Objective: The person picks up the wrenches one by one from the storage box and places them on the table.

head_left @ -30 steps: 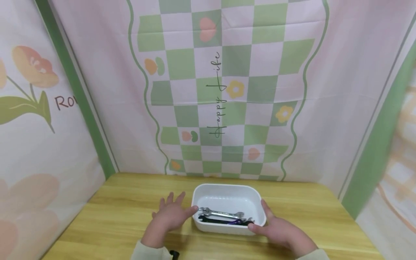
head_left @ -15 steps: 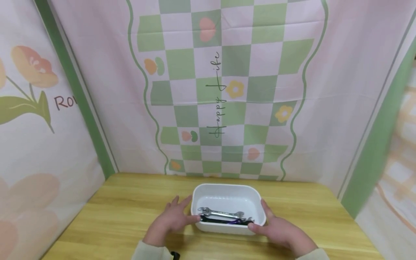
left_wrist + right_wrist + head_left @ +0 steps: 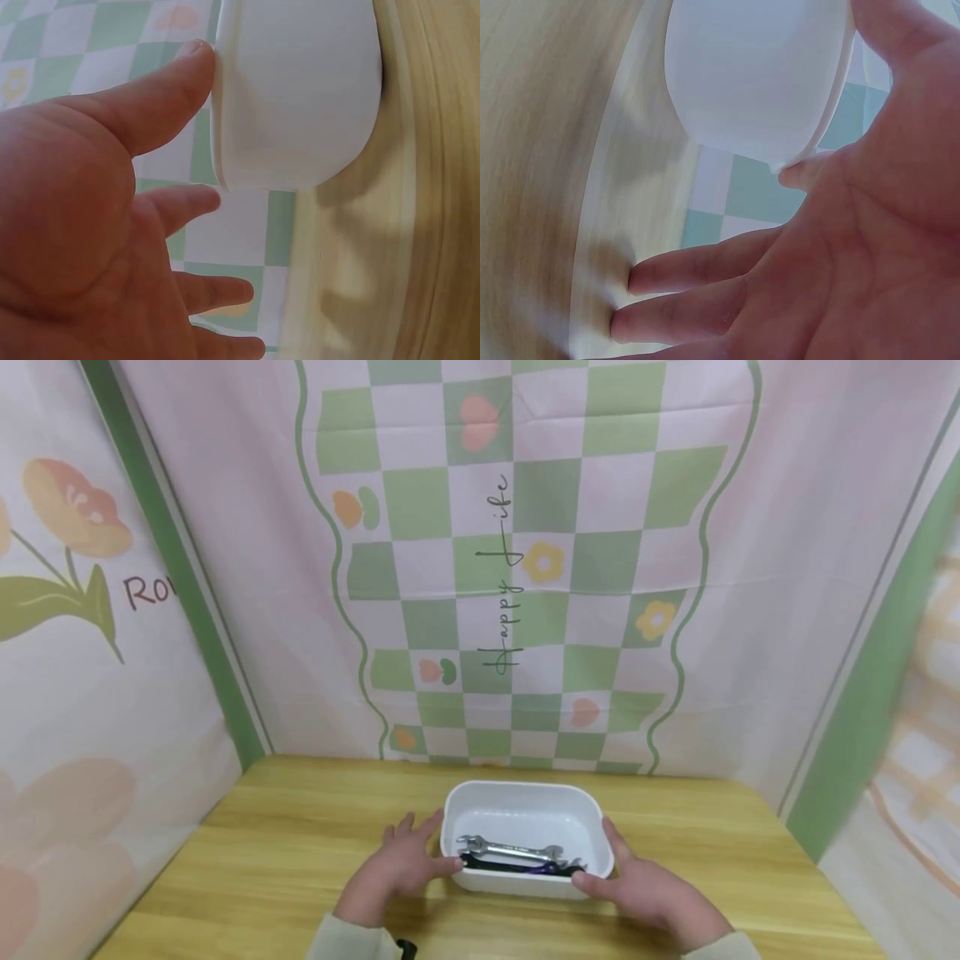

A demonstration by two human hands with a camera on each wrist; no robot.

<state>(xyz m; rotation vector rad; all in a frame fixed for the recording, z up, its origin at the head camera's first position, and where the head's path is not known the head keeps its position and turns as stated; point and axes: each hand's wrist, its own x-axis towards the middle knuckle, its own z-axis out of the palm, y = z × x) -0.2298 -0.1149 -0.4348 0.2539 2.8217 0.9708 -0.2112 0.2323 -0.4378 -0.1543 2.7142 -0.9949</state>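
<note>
A white plastic box (image 3: 517,885) with rounded corners stands on the table between my hands. Inside it lie a silver open-ended wrench (image 3: 513,850) and, along the near wall, a black wrench (image 3: 495,865); something purple crosses the black one. My left hand (image 3: 397,865) is at the box's left end, its thumb touching the rim; in the left wrist view its fingers (image 3: 217,291) are straight and spread. At the right end my right hand (image 3: 643,889) has its thumb on the near corner and index finger against the rim. Its other fingers (image 3: 682,309) extend straight below.
The wooden table (image 3: 285,860) runs back to a hanging cloth (image 3: 547,635) with green checks and lettering. Printed cloth panels (image 3: 97,710) stand at the left and right sides. A small black item (image 3: 406,949) shows by the left sleeve (image 3: 352,941).
My left hand has moved in to the box, its thumb shifting down the rim toward the near corner and its index finger reaching the left end. The right hand and box look the same.
</note>
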